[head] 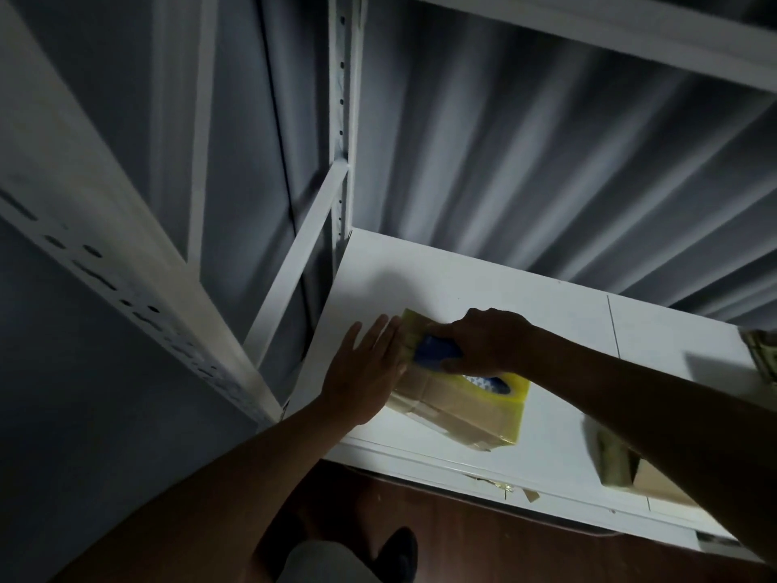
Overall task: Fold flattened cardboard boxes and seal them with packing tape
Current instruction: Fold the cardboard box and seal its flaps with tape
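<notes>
Cardboard box (454,408) on white shelf (462,279), another box (656,481) near, right.

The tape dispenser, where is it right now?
In the head view the tape dispenser sits low and centre, on top of the cardboard box on the white shelf, gripped by the right hand, beside the left hand.

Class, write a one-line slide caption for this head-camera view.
Left hand steadies a cardboard box while right hand runs a tape dispenser.

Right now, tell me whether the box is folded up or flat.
Folded up: the box stands as a block on the shelf, sides and taped edges showing.
</notes>
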